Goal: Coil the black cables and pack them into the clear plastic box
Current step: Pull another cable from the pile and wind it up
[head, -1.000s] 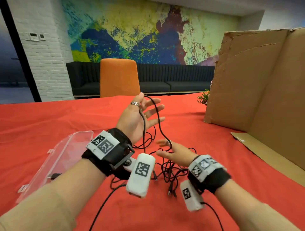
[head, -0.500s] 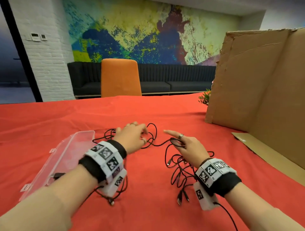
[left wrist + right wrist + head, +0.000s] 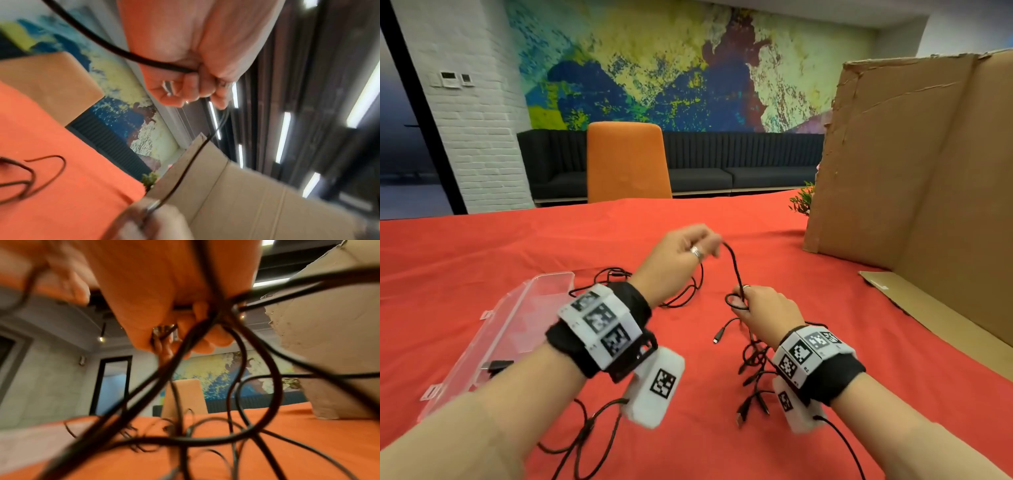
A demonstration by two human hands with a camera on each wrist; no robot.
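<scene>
A black cable point(image 3: 732, 267) runs taut between my two raised hands above the red table. My left hand point(image 3: 685, 248) grips its upper end in curled fingers point(image 3: 185, 87). My right hand point(image 3: 756, 308) pinches a small loop of the same cable, and more black strands point(image 3: 257, 386) hang from its curled fingers point(image 3: 185, 331). Below it a tangle of black cables with plugs point(image 3: 753, 373) lies on the cloth. Another loose cable point(image 3: 613, 274) lies behind my left wrist. The clear plastic box point(image 3: 517, 325) lies open at the left with a small dark plug inside.
A tall cardboard sheet point(image 3: 914, 178) stands at the right, with a flat cardboard piece point(image 3: 928, 318) at its foot. A small green plant point(image 3: 803, 200) shows beside it. An orange chair point(image 3: 628, 161) stands at the table's far edge. Red cloth point(image 3: 482, 246) covers the table.
Both hands have risen from the table. The left hand has closed on a cable end and lifted it; the right hand has pinched a loop, drawing the cable taut between them.
</scene>
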